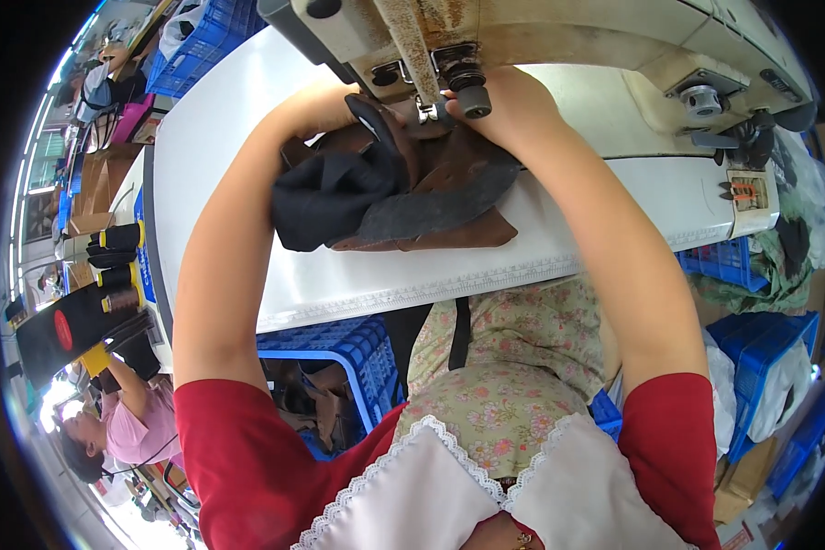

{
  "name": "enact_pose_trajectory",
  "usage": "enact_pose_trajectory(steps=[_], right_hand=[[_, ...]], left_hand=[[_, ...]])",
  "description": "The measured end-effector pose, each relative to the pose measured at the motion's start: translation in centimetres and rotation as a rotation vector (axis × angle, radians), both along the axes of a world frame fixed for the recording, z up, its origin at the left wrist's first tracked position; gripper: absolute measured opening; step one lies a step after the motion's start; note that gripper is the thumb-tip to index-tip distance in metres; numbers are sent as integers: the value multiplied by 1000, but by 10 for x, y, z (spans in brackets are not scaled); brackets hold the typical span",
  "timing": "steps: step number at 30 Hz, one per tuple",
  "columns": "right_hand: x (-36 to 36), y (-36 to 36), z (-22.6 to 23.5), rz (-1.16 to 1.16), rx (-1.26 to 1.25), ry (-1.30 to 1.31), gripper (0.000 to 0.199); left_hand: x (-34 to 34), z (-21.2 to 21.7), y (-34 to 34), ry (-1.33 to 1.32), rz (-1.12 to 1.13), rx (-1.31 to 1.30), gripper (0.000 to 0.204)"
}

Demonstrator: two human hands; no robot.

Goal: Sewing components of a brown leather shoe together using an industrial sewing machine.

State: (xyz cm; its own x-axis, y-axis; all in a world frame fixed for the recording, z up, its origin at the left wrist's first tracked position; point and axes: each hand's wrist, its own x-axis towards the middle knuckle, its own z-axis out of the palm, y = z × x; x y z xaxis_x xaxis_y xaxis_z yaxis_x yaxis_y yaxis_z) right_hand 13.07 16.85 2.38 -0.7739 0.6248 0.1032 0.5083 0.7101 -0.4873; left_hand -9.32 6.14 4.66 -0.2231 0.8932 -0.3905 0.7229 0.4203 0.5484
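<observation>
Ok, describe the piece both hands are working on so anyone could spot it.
Find the white sewing table under the cream sewing machine. Under its needle, between the left hand and right hand, lies the leather piece: brown and dark grey, unlike the black fabric bunched beside it.

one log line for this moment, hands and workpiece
left hand: on brown and black shoe upper | right hand: on it beside needle | sewing machine above | white table

- Bright, even daylight; glare blows out the lower-left rim.
- Soft shadows under the dark leather pieces.
- Fisheye bending, black vignette, blurred edges.
</observation>
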Motion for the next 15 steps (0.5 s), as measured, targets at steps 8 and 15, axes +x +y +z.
enact_pose_trajectory(steps=[8, 15], right_hand=[[38, 5, 53, 188, -499, -139, 48], [62, 27, 38, 459, -774, -5, 44]], left_hand=[[-32, 24, -38, -294, 249, -84, 28], [43, 86, -120, 232, 540, 731, 14]])
